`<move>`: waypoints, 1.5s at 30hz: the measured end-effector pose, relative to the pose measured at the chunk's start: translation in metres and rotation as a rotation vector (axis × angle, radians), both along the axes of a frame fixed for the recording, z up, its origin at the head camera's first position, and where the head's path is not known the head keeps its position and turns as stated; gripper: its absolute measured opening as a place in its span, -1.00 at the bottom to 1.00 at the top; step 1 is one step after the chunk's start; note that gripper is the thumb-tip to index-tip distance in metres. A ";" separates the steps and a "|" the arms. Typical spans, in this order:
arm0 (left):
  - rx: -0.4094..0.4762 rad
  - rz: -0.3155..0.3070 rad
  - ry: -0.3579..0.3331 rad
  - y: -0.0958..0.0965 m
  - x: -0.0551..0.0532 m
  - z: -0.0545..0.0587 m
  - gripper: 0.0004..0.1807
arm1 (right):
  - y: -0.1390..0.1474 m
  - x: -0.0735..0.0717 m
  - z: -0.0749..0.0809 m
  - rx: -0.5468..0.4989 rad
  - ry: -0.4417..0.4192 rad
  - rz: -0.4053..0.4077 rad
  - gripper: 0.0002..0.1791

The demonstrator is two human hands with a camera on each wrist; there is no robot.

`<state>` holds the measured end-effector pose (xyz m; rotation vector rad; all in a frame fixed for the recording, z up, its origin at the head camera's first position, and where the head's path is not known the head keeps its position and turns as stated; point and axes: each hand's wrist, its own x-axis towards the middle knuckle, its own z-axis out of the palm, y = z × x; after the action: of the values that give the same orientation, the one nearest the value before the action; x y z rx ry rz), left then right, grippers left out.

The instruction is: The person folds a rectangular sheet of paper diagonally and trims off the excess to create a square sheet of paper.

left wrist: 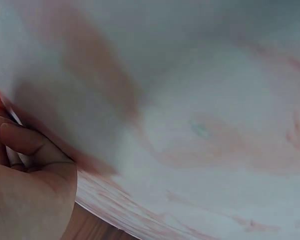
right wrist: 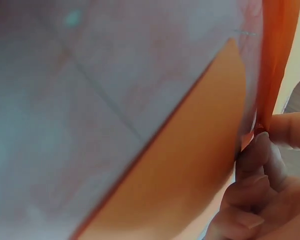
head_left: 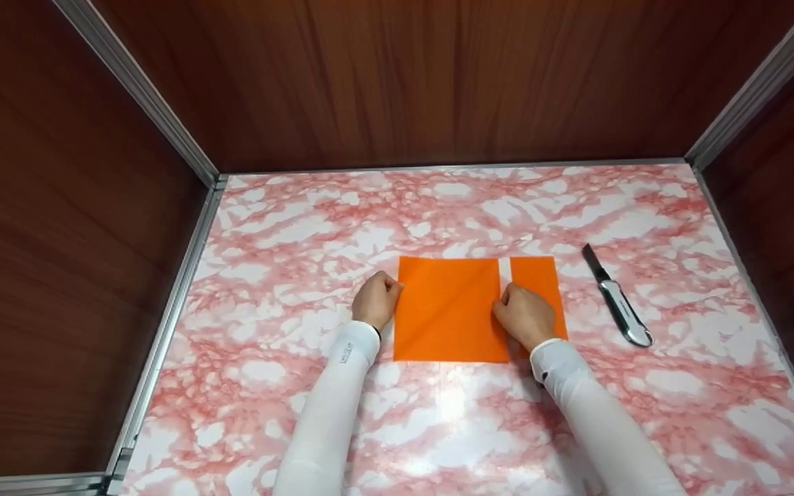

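Observation:
A large, nearly square orange sheet lies in front of me in the head view, a faint diagonal crease across it. To its right, past a narrow pale gap, is a narrower orange piece. My left hand pinches the big sheet's left edge; only a sliver of orange shows at its fingertips in the left wrist view. With thumb and finger, my right hand pinches the big sheet's right edge. That hand and wrist cover part of the narrower piece, which lies on the table beside the fingers in the right wrist view.
A utility knife with its dark blade out lies right of the orange pieces, blade pointing away from me. The red-and-white marbled table is bordered by brown wood-look panels at the back and both sides, with metal framing along the edges.

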<state>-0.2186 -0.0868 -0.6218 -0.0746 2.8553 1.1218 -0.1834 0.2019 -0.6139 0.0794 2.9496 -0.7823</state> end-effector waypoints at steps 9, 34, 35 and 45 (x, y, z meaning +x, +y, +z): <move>-0.110 -0.021 0.047 0.005 -0.003 -0.005 -0.82 | -0.003 -0.001 0.003 0.028 -0.016 -0.005 -0.80; -0.170 -0.032 0.146 0.007 -0.001 -0.008 -0.88 | -0.027 0.000 -0.010 0.274 0.175 0.335 -0.44; -0.172 -0.034 0.162 0.007 0.000 -0.007 -0.85 | -0.027 0.000 -0.008 0.279 0.163 0.340 -0.44; -0.500 -0.629 0.305 0.012 0.053 0.003 -0.45 | -0.026 0.000 -0.005 0.290 0.126 0.365 -0.45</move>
<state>-0.1658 -0.0748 -0.6193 0.9625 2.9718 0.3121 -0.1835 0.1755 -0.6190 -0.4913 3.0345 -0.3197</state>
